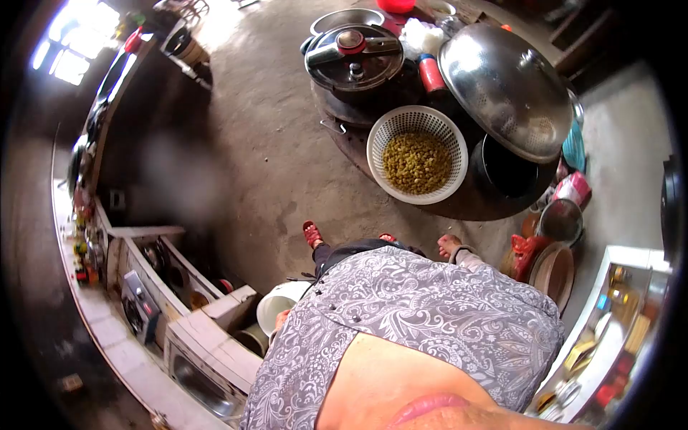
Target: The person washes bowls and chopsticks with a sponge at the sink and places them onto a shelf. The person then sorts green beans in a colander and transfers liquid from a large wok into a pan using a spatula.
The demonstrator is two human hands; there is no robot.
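Note:
At the lower left, my left hand (281, 319) is at the rim of a white bucket (274, 304) beside my body, its fingers closed on it and only partly seen. My right hand (449, 246) hangs in front of my right side, fingers loosely bent, with nothing visible in it. Ahead of it, a white perforated basket (376, 161) holds a heap of small greenish-yellow pieces (417, 163). The basket sits at the near edge of a dark round table (459, 209).
On the table are a pressure cooker (353, 61), a red bottle (431, 74), a dark pot (505, 168) and a large perforated metal lid (505, 89). A tiled counter with a sink (201, 383) runs along the left. Shelves (609, 322) with jars stand at right.

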